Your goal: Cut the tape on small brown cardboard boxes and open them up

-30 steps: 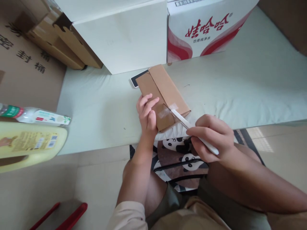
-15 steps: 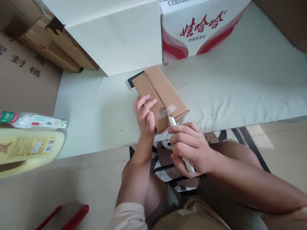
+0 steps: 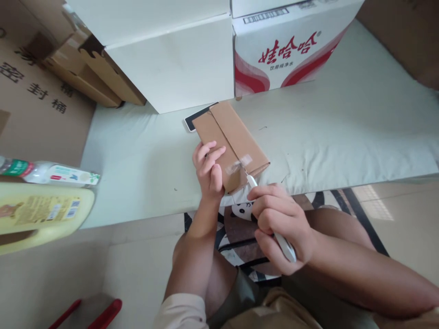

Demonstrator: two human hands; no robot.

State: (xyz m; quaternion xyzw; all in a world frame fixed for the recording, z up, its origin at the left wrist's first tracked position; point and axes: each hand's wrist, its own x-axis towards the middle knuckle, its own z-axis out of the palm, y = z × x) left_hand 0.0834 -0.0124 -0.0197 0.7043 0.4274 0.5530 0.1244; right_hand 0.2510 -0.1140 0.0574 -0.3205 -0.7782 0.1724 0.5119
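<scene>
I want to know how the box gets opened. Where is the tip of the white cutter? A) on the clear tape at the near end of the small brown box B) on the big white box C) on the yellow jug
A: the right hand holds the white cutter, its tip at the clear tape on the small brown box, which the left hand steadies.

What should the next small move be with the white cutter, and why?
Probably slide the white cutter in the right hand along the clear tape: its tip sits at the tape's near end, and the left hand steadies the small cardboard box.
</scene>
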